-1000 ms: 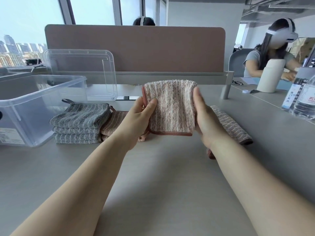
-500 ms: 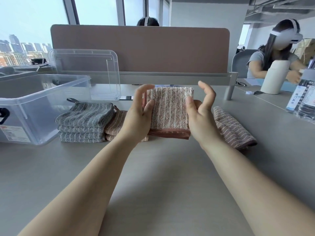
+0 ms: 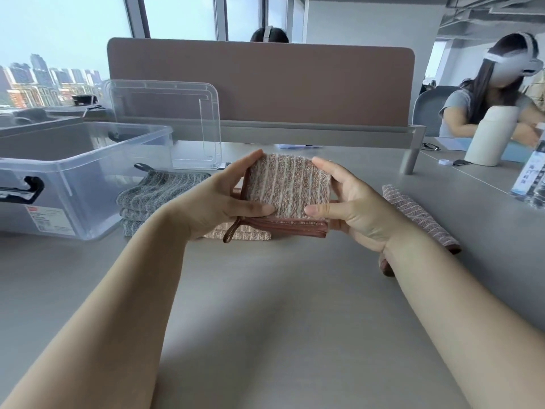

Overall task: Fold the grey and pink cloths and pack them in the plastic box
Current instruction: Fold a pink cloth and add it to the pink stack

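A folded pink striped cloth (image 3: 290, 184) is held just above the table between both hands. My left hand (image 3: 219, 202) grips its left edge, thumb on the front, and my right hand (image 3: 351, 202) grips its right edge. A brown loop hangs from the cloth's lower left corner. Under it lies another folded pink cloth (image 3: 250, 234). A stack of folded grey cloths (image 3: 153, 199) sits to the left, beside the clear plastic box (image 3: 88, 172). A further pink cloth (image 3: 418, 216) lies flat on the right, partly behind my right wrist.
The box's clear lid (image 3: 177, 119) leans against the brown desk divider (image 3: 265, 81). A white cylinder (image 3: 489, 137) and a water bottle (image 3: 530, 184) stand at the right, where a person with a headset (image 3: 489, 93) sits. The grey table (image 3: 280, 305) stretches toward me.
The right hand's fingers, lifted half a second ago, have closed on the cloth's right edge. The cloth is folded smaller than a second ago and held lower, with its loop now hanging out.
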{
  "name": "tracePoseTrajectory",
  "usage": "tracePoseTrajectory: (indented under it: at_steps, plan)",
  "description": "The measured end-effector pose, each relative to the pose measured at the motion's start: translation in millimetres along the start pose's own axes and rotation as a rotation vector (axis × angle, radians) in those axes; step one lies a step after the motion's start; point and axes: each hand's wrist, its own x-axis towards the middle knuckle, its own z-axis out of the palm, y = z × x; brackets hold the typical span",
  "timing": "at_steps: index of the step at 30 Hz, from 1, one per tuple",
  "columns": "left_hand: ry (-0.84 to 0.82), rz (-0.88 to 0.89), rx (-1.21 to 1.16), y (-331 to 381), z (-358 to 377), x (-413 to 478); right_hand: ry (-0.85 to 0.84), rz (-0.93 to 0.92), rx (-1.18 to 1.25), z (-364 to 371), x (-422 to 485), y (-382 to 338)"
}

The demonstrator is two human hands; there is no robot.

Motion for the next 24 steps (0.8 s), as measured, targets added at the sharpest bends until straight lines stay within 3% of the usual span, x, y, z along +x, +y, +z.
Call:
tracePoseTrajectory:
  at_steps: [3, 7, 10, 16, 21, 24]
  plan:
    - [0.17, -0.005, -0.1, 4.2, -17.7, 0.1, 0.1, 0.014, 0.129, 15.3, 19.4, -5.9]
    - [0.552, 0.025, 0.396, -0.4, -29.9, 4.1, 0.268, 0.022, 0.044, 42.4, 48.7, 7.1]
    - [0.738, 0.022, 0.653, -8.2, -34.2, 5.0, 0.403, 0.006, -0.112, 56.9, 59.2, 22.4]
    - [0.68, 0.031, 0.964, -13.4, -35.7, 3.9, 0.447, -0.005, -0.3, 71.4, 56.8, 33.6]
    - [0.56, -0.127, 1.232, -23.1, -37.0, 5.1, 0.346, -0.002, -0.482, 74.1, 52.2, 39.2]
    - [0.556, -0.042, 1.315, -18.8, -29.9, 3.9, 0.323, -0.048, -0.607, 75.7, 52.3, 42.5]
